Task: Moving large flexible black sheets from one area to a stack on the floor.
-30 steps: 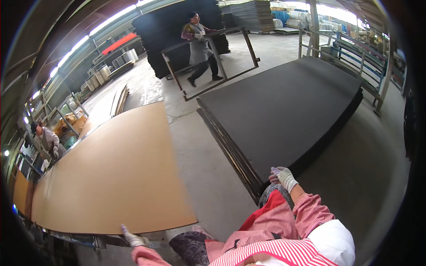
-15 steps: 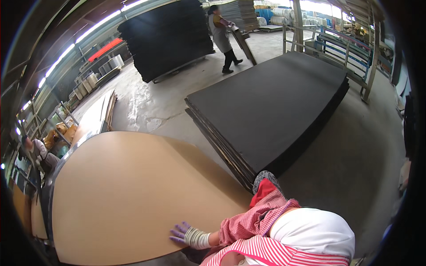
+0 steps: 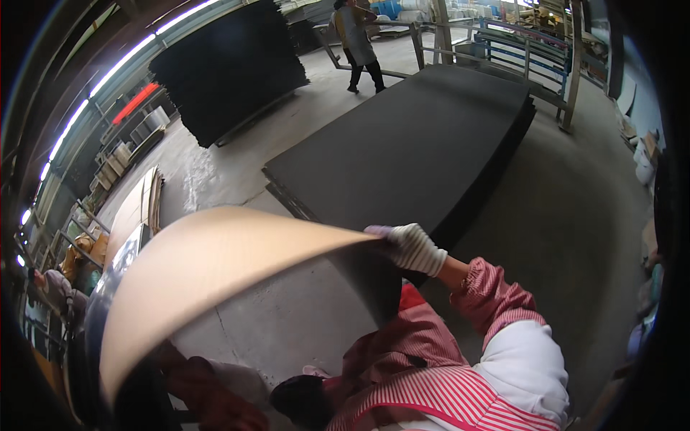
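Just right of the frame's centre, we see the person's gloved right hand (image 3: 415,249) closed on the tan sheet (image 3: 215,244), its fingers (image 3: 382,231) wrapped over the sheet's right-hand corner. From that grip the sheet runs leftward, away from the fingers, across the middle of the frame and down to the lower left. The left hand is hidden from us; a dark red sleeve (image 3: 208,395) shows in shade below the sheet, at the lower left, and we cannot tell what the left fingers are doing.

The sheet looks thin, smooth and plain, pale brown over its broad face and paler along the top of its curve. We see it bowed in one wide arch, its near edge softly blurred, with grey floor (image 3: 280,323) showing beneath, though the lens bends edges too. A dark, shiny surface (image 3: 108,287) borders it at the left.

Behind the gripping hand, we find a stack of dark sheets (image 3: 402,144) filling the centre and upper right. A taller dark pile (image 3: 230,65) stands at the upper left, and near the top centre a co-worker (image 3: 353,43) is on foot beside a metal frame (image 3: 418,47)
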Available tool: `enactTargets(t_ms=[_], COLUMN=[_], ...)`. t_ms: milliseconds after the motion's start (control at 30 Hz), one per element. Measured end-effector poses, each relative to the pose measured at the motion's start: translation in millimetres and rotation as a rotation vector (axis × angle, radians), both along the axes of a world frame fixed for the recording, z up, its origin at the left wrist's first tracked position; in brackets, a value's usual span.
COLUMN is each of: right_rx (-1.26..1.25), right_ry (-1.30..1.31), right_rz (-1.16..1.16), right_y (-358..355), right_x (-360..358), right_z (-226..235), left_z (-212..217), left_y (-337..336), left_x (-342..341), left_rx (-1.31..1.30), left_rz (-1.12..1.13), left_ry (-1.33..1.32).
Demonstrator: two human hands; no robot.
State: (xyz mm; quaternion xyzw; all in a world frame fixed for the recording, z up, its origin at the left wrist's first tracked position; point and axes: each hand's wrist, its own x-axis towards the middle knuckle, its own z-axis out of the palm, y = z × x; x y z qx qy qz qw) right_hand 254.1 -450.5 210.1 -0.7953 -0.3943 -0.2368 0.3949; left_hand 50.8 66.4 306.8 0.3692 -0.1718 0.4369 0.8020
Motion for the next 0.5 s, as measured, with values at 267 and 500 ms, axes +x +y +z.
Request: enactTargets(t_ms=[267,500], right_rx=[0.919,1.363], right_ry=[0.841,1.425], right_rz=[-0.395,-0.605], right_y=[-156.2,-223.9], right_x=[37.9,15.9], right_z=[-142.9,-353.0], left_z=[151.7,-50.8], left_y=[-265.5,-363.7], left_x=[271.6,265.8], left_rx=[1.173,1.733], left_rz=[-0.251,0.02], left_ry=[0.452,0.344])
